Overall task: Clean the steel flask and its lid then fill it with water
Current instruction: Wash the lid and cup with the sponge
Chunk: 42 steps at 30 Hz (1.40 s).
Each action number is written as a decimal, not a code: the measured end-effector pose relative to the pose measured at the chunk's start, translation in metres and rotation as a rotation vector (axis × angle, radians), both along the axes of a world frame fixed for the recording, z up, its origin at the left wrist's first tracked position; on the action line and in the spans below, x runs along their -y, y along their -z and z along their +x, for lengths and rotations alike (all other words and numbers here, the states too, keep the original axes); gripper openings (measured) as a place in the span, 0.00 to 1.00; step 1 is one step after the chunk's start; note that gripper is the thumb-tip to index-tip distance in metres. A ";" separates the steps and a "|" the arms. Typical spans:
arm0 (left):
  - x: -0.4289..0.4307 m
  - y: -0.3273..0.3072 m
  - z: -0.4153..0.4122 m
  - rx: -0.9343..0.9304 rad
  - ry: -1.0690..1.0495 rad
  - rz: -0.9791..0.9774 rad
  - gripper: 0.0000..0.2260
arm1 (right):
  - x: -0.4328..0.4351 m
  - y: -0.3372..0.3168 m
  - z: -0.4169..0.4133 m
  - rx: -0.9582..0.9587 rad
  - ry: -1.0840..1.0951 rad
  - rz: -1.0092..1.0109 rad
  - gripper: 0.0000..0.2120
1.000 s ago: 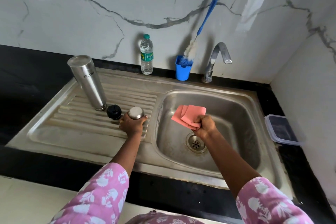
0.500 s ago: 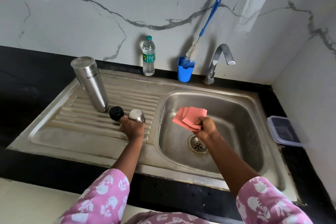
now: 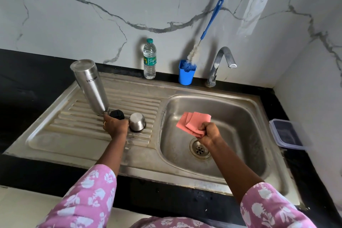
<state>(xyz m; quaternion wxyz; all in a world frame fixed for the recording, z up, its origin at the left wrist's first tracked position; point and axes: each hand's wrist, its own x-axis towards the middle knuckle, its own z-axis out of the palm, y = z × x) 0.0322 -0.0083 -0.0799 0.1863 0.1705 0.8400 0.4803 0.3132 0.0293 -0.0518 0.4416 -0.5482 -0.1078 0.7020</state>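
The steel flask (image 3: 90, 87) stands upside down on the ribbed drainboard (image 3: 70, 131) left of the basin. Beside its mouth sit a black inner cap (image 3: 117, 114) and, to the right, a steel cup lid (image 3: 137, 122) turned upside down. My left hand (image 3: 115, 126) reaches onto the black cap, fingers curled round its near side. Over the sink basin (image 3: 240, 116), my right hand (image 3: 209, 133) grips a folded pink cloth (image 3: 194, 121) in a fist.
A plastic water bottle (image 3: 149, 59), a blue cup (image 3: 186, 76) holding a long blue bottle brush (image 3: 211, 20) and the tap (image 3: 222, 63) line the back edge. A lidded plastic container (image 3: 286, 134) sits on the black counter at right. The drain (image 3: 199, 149) lies under my right wrist.
My left hand has left the steel cup lid and shifted left onto the black cap. My right hand holds the pink cloth in about the same place.
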 end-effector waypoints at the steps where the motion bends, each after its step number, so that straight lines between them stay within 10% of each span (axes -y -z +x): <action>1: 0.000 0.002 -0.003 0.003 0.011 -0.018 0.31 | 0.000 0.000 0.000 0.003 0.001 0.001 0.21; 19: 0.013 -0.006 0.005 0.038 -0.109 0.233 0.27 | 0.006 -0.016 0.013 -0.118 -0.026 0.097 0.23; 26: -0.004 -0.048 0.044 -0.237 0.256 0.354 0.28 | 0.000 -0.035 0.013 -0.092 -0.089 0.260 0.10; 35: -0.012 -0.081 0.127 -0.294 0.843 0.285 0.30 | -0.002 -0.071 0.017 0.910 -0.279 0.880 0.17; 42: -0.011 -0.099 0.159 -0.224 1.099 0.219 0.31 | 0.009 -0.070 0.032 1.270 -0.402 1.091 0.26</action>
